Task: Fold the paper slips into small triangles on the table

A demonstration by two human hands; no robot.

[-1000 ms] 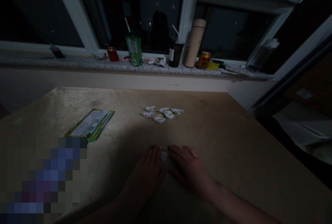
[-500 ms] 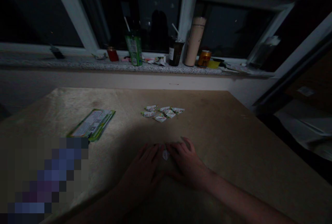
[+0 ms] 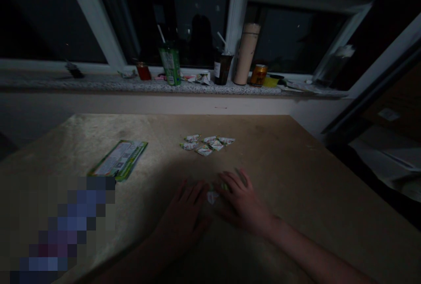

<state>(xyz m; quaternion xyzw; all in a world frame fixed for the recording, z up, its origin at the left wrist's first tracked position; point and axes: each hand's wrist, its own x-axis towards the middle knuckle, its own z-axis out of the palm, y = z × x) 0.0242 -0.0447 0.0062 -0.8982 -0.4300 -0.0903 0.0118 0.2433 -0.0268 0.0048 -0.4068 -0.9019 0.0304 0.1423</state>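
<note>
Standing near, taking twelve o'clock as the window side: both bare hands low over the tan table [image 3: 279, 157], one small pale piece [image 3: 212, 197] between them. Right hand [image 3: 241, 198] plainly the nearer; its fingertips lap over the piece, which lies at nine o'clock from that palm, a green bit showing between the fingers. Fingers loosely curved and parted; whether they pinch anything, cannot tell from here. Left hand [image 3: 187, 207] palm-down, fingers somewhat spread, nothing seen in its grasp; piece at about two o'clock from the palm, just beside the fingertips, contact uncertain. Long axis hard to read: dim light, blur, right fingers covering part. What shows seems to run from about eight o'clock up to two, slanting under the right hand. At twelve o'clock from the piece, well apart, a cluster of folded pieces [image 3: 208, 144], white and green, pointed corners. At ten o'clock, farther off, a flat green packet [image 3: 119, 160], lying aslant.
</note>
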